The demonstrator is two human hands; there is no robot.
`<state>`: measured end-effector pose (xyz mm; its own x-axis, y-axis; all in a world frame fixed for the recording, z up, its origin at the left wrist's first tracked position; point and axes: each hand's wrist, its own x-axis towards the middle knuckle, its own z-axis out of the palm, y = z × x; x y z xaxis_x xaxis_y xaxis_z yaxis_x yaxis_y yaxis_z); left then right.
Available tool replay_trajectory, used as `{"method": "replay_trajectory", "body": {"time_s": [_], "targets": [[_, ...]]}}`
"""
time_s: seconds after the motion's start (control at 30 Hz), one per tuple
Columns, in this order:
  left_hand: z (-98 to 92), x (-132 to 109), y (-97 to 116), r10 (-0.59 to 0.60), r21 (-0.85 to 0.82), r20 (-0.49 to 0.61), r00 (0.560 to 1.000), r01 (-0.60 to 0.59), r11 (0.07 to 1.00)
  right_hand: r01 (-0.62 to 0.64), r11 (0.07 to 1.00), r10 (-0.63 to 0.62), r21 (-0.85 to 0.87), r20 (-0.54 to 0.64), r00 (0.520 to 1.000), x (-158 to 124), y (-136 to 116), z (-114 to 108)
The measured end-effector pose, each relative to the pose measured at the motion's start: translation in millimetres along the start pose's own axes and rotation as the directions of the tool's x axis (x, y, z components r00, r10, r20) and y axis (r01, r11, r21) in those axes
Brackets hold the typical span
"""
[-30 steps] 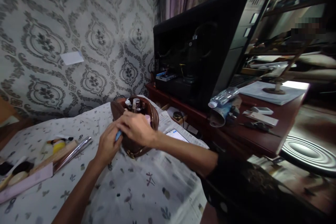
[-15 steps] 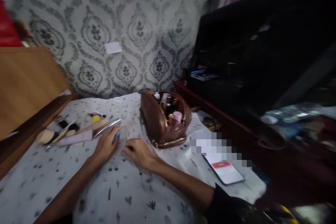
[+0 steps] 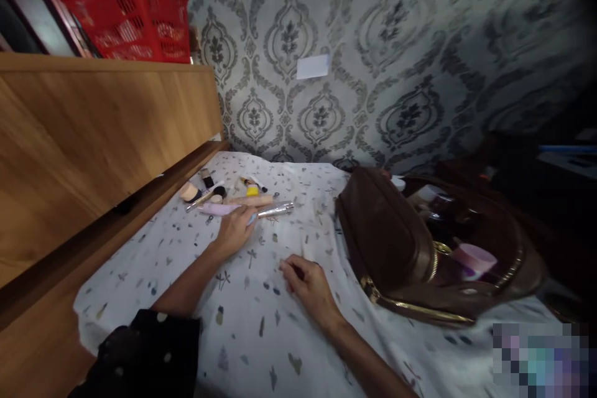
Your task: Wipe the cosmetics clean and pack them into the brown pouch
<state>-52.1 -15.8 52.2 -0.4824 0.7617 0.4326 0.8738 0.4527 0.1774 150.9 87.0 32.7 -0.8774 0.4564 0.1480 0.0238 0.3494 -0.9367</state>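
Note:
My left hand (image 3: 236, 230) is closed around a small light-blue object (image 3: 252, 218), mostly hidden by the fingers. It rests by a group of cosmetics, touching or close to a lilac tube (image 3: 214, 208) and a shiny silver tube (image 3: 278, 208). Behind these lie a peach-coloured tube (image 3: 254, 200), a yellow-capped item (image 3: 252, 190), a beige bottle with a dark cap (image 3: 189, 191) and a thin brush (image 3: 204, 196). My right hand (image 3: 308, 287) hovers over or rests on the cloth, fingers curled, with nothing visible in it. To its right stands an unzipped brown bag (image 3: 382, 230) with a pink jar (image 3: 473, 260) inside.
A white printed cloth (image 3: 261, 336) covers the surface. Along the left runs a wooden panel (image 3: 107, 130), with a red basket (image 3: 140, 15) above it. Patterned wallpaper (image 3: 321, 18) closes off the back, with a white card (image 3: 313, 66) on it.
The view has swung left and closer, so the bag sits further right and the basket shows. My left hand keeps the blue object; the right hand stays curled.

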Motion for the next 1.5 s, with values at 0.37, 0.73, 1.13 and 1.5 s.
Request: {"method": "replay_trajectory", "body": {"time_s": [0.37, 0.73, 1.13, 1.5], "targets": [[-37.8, 5, -67, -0.472, 0.286, -0.094, 0.877, 0.478, 0.831, 0.044, 0.994, -0.043, -0.103, 0.016, 0.999, -5, -4, -1], [-40.3, -6, -105, -0.652, 0.301, -0.054, 0.757, 0.635, 0.712, 0.056, 0.992, -0.056, -0.114, 0.005, 0.998, -6, -1, 0], [-47.7, -4, -107, -0.646, 0.265, -0.013, 0.763, 0.626, 0.733, 0.054, 0.991, -0.052, -0.125, 0.019, 0.998, -7, 1, 0], [-19.8, 68, -51, -0.347, 0.141, 0.094, 0.933, 0.332, 0.933, 0.075, 0.99, -0.076, -0.121, 0.002, 0.997, -6, 2, 1]]}}
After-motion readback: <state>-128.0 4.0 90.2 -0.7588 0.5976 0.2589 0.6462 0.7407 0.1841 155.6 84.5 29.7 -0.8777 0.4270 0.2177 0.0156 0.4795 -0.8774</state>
